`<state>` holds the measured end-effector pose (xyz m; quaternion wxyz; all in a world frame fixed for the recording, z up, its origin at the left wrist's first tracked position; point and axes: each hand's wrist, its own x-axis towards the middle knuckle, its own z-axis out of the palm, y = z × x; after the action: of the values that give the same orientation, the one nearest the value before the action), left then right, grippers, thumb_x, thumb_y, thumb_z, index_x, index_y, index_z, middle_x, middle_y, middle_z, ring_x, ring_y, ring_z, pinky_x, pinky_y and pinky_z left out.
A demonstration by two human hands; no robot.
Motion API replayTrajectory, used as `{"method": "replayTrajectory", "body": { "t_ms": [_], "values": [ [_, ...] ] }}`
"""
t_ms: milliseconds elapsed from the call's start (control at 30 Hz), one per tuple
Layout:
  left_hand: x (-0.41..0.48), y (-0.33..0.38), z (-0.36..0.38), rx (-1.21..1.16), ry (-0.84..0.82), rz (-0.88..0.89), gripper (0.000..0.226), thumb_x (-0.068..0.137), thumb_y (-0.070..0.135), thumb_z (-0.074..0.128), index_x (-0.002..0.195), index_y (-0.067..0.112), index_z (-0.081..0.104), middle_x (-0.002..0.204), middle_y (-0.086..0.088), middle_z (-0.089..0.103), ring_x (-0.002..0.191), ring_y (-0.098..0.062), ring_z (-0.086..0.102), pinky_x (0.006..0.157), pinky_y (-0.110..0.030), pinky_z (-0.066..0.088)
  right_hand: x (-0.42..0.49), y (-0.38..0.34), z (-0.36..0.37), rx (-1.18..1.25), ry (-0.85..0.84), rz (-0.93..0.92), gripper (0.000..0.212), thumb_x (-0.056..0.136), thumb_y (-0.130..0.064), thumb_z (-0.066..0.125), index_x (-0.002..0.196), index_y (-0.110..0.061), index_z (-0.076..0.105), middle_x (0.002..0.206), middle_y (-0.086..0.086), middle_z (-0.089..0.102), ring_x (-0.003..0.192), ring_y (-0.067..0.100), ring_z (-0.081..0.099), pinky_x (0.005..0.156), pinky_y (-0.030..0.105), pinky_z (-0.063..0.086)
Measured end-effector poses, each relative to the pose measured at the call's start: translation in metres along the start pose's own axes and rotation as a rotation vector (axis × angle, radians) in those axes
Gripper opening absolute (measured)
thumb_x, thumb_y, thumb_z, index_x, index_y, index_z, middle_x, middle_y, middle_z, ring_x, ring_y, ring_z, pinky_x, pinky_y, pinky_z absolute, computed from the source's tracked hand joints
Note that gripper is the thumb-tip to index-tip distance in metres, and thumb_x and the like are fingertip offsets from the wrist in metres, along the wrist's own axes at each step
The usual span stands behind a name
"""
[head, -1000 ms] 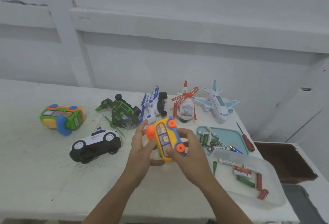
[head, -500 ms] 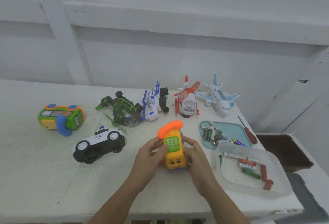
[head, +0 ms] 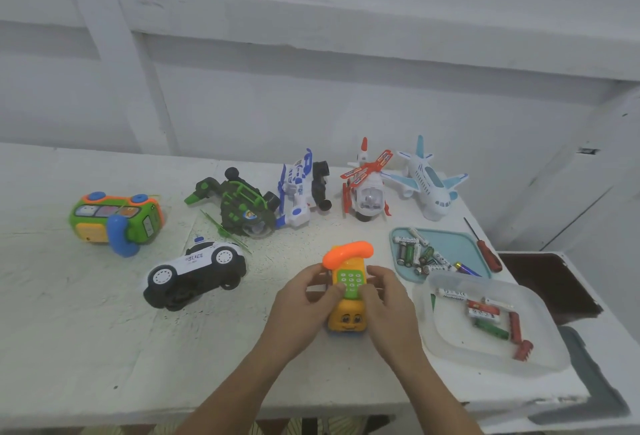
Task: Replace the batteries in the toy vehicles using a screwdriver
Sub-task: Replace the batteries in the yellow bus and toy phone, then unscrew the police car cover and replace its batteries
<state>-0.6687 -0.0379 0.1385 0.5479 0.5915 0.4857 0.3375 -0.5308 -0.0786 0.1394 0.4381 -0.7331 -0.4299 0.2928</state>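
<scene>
A yellow toy phone car (head: 347,317) with an orange handset and green keypad stands upright on the white table (head: 104,348), its face toward me. My left hand (head: 303,306) grips its left side and my right hand (head: 388,310) grips its right side, thumbs on the keypad. A red-handled screwdriver (head: 486,250) lies at the table's right edge. Loose batteries lie in a teal tray (head: 446,244) and in a clear plastic tub (head: 491,320) to the right.
Other toys lie behind and left: a police car (head: 195,270) on its side, a green phone car (head: 116,220), a dark green vehicle (head: 242,208), a blue-white vehicle (head: 301,189), a red helicopter (head: 367,189), a white plane (head: 429,180). A wall stands behind.
The toy went from held tipped on its side above the table to standing upright on it. Both hands came down with it and still hold its sides.
</scene>
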Motion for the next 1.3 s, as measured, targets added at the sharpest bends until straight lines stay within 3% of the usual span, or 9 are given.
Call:
{"method": "replayTrajectory", "body": {
  "t_ms": [100,233,400,567,700,833,1033,1233,1300],
  "values": [
    [0.0,-0.001,-0.005,0.032,0.045,-0.048,0.035,0.079,0.051,0.069,0.112,0.048,0.059,0.115,0.016,0.061,0.097,-0.005,0.066,0.086,-0.041,0.058,-0.003,-0.004,0.001,-0.155,0.143,-0.194,0.035,0.089,-0.012,0.057,0.12,-0.022,0.048,0.11,-0.006,0.049,0.101,0.012,0.049,0.084,0.024,0.039],
    [-0.007,0.004,-0.02,0.093,0.205,0.048,0.029,0.085,0.029,0.074,0.112,0.033,0.065,0.105,0.01,0.064,0.083,0.001,0.064,0.078,-0.029,0.057,0.0,-0.025,0.002,-0.348,0.284,-0.56,0.035,0.081,-0.018,0.048,0.114,-0.011,0.055,0.106,-0.002,0.049,0.098,0.011,0.043,0.085,0.015,0.029],
    [-0.017,0.007,-0.062,0.297,0.522,0.35,0.022,0.079,0.025,0.067,0.101,0.027,0.068,0.084,0.01,0.062,0.074,-0.01,0.055,0.069,-0.017,0.044,0.004,-0.058,0.038,-0.312,0.066,-0.734,0.027,0.084,-0.016,0.043,0.103,-0.011,0.061,0.099,0.002,0.057,0.09,0.015,0.05,0.077,0.016,0.034],
    [-0.021,-0.012,-0.114,0.67,0.834,0.322,0.039,0.075,0.034,0.052,0.104,0.02,0.072,0.099,-0.005,0.06,0.092,-0.027,0.05,0.083,-0.031,0.034,0.01,-0.072,0.091,-0.315,-0.386,-0.519,0.041,0.088,-0.008,0.055,0.128,-0.016,0.054,0.12,0.003,0.051,0.106,0.019,0.054,0.083,0.016,0.034],
    [-0.028,-0.017,-0.138,0.796,0.73,0.071,0.062,0.064,0.049,0.046,0.118,0.031,0.069,0.116,-0.009,0.058,0.106,-0.034,0.052,0.085,-0.05,0.044,0.013,-0.078,0.122,-0.266,-0.506,-0.307,0.062,0.085,-0.008,0.06,0.142,-0.022,0.04,0.129,0.008,0.05,0.112,0.026,0.055,0.095,0.026,0.04],
    [-0.033,-0.012,-0.151,0.634,0.53,-0.029,0.067,0.065,0.045,0.048,0.13,0.034,0.061,0.106,-0.002,0.057,0.098,-0.027,0.06,0.087,-0.039,0.047,0.016,-0.081,0.138,-0.173,-0.482,-0.221,0.049,0.084,-0.007,0.058,0.13,-0.022,0.048,0.12,0.003,0.062,0.1,0.021,0.061,0.081,0.028,0.046],
    [-0.039,-0.006,-0.151,0.522,0.515,0.013,0.053,0.079,0.018,0.072,0.128,0.032,0.06,0.103,-0.001,0.054,0.092,-0.02,0.056,0.072,-0.024,0.037,0.016,-0.089,0.127,-0.159,-0.489,-0.282,0.036,0.09,-0.013,0.058,0.123,-0.025,0.049,0.099,0.001,0.061,0.089,0.018,0.06,0.068,0.025,0.044],
    [-0.045,0.025,-0.139,0.152,0.429,-0.067,0.035,0.074,0.027,0.079,0.099,0.041,0.058,0.083,0.002,0.064,0.066,-0.01,0.065,0.058,-0.019,0.051,0.025,-0.109,0.084,0.004,-0.45,-0.31,0.032,0.09,-0.016,0.063,0.12,-0.027,0.059,0.102,0.001,0.057,0.089,0.025,0.065,0.072,0.031,0.055],
    [-0.043,0.038,-0.126,-0.046,0.34,-0.12,0.034,0.074,0.027,0.08,0.097,0.034,0.056,0.082,-0.006,0.064,0.067,-0.018,0.071,0.06,-0.032,0.059,0.031,-0.117,0.065,0.077,-0.464,-0.298,0.026,0.09,-0.015,0.065,0.115,-0.024,0.063,0.1,0.0,0.055,0.084,0.026,0.066,0.065,0.033,0.059]
  ]
}}
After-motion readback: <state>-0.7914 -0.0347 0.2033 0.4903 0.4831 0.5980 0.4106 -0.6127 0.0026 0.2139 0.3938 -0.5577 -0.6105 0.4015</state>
